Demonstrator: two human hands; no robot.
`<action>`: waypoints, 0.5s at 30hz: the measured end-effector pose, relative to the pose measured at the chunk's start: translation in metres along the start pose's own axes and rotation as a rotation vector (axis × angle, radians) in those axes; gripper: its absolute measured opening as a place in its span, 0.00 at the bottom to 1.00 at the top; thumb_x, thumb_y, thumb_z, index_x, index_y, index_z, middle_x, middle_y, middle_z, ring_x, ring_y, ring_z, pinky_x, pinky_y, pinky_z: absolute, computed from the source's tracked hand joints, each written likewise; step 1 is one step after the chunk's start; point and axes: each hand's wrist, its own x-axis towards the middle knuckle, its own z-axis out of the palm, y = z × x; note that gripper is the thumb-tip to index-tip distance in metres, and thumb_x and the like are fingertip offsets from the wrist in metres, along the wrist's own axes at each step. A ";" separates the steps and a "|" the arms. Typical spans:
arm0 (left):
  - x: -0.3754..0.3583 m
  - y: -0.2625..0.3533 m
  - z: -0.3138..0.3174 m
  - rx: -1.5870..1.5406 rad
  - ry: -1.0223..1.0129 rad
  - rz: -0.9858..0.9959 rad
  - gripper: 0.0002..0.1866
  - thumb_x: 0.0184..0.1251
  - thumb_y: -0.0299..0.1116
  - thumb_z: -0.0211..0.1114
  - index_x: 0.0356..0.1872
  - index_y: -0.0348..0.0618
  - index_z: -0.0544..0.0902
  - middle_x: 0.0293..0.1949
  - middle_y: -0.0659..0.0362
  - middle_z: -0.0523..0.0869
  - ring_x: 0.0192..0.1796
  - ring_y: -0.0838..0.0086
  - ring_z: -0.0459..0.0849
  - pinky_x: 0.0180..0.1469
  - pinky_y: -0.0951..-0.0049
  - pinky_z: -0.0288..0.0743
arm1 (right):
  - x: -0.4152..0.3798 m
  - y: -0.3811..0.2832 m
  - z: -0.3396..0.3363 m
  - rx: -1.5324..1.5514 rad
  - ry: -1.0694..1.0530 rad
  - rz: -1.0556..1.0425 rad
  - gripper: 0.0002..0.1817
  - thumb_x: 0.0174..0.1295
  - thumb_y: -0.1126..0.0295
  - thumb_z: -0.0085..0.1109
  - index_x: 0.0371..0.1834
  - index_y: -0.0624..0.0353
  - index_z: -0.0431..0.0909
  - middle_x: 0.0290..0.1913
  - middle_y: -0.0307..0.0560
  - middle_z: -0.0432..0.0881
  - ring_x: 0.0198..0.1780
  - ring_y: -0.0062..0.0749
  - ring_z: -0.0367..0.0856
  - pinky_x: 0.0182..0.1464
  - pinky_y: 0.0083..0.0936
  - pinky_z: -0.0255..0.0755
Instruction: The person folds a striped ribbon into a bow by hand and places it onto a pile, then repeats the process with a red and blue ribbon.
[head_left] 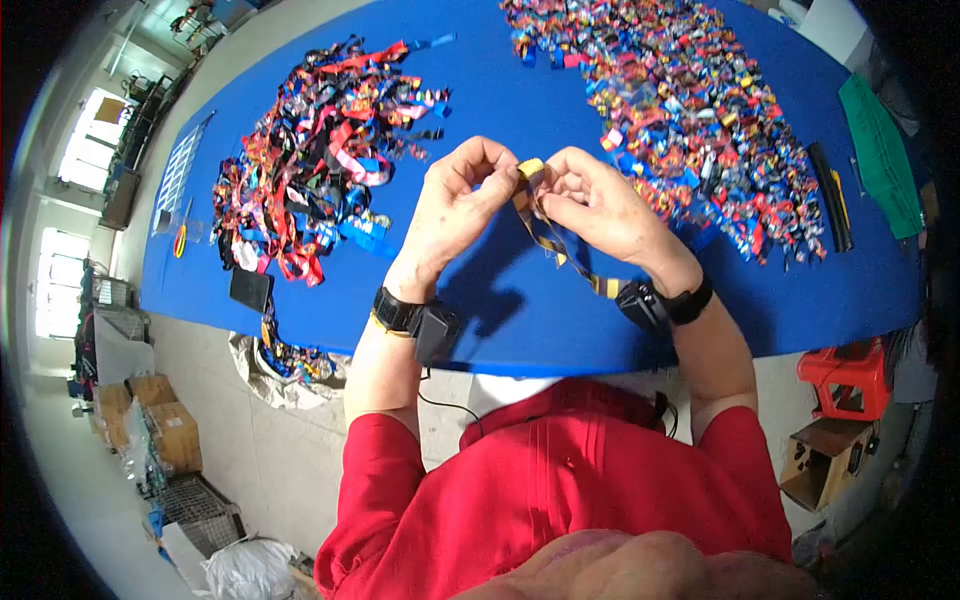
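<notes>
My left hand (457,198) pinches the upper end of a yellow and dark patterned ribbon strap (545,236) between thumb and fingers. My right hand (598,205) is closed on the same strap just beside it, so both hands meet near its folded yellow top. Below them the strap hangs in a narrow loop, its lower end near my right wrist. To the left lies a tangled heap of colourful ribbon straps (335,150). On the right spreads a wide pile of small, folded colourful pieces (710,130), too small to make out singly.
The blue table (440,330) carries a dark phone-like slab (251,289), yellow-handled scissors (180,241), a black bar (829,195) and a green tray-like object (880,155). On the floor are a red stool (848,380), cardboard boxes (172,437) and an open sack (285,375).
</notes>
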 end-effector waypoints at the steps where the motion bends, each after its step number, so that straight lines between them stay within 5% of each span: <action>1: 0.010 -0.006 -0.002 -0.061 -0.005 0.022 0.07 0.74 0.32 0.65 0.42 0.40 0.82 0.38 0.67 0.85 0.44 0.85 0.79 0.48 0.77 0.73 | 0.003 0.000 -0.005 0.047 0.010 -0.016 0.08 0.69 0.76 0.60 0.48 0.63 0.74 0.39 0.39 0.83 0.40 0.19 0.81 0.43 0.20 0.77; 15: 0.038 -0.067 0.014 -0.462 -0.109 -0.101 0.11 0.75 0.35 0.65 0.49 0.39 0.82 0.41 0.65 0.86 0.43 0.85 0.81 0.50 0.81 0.74 | 0.013 0.028 -0.030 0.212 0.102 0.066 0.06 0.72 0.76 0.60 0.48 0.64 0.77 0.42 0.39 0.85 0.44 0.17 0.83 0.47 0.18 0.78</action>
